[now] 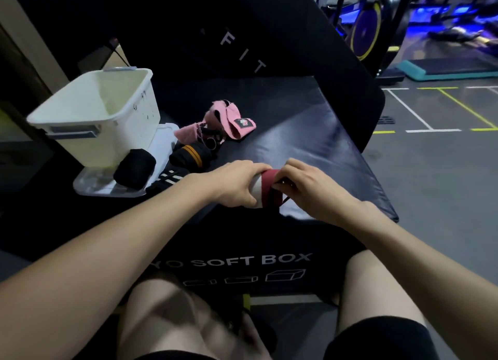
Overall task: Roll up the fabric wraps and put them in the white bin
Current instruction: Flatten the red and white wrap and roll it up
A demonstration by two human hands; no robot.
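Observation:
A red and white fabric wrap (265, 188), mostly rolled, sits between both my hands on the black soft box (310, 144). My left hand (237, 183) grips the roll from the left. My right hand (310, 187) pinches its red outer end from the right. The white bin (99, 114) stands at the back left, its inside showing nothing. Loose pink wraps (223, 122) lie behind my hands. A rolled black wrap (134, 168) and a black wrap with orange stripes (191, 155) lie beside the bin.
The bin rests on a clear lid (107, 187). A black striped wrap (167, 179) lies by my left forearm. A black padded panel (242, 36) stands behind the box. The gym floor (431, 171) with painted lines lies to the right.

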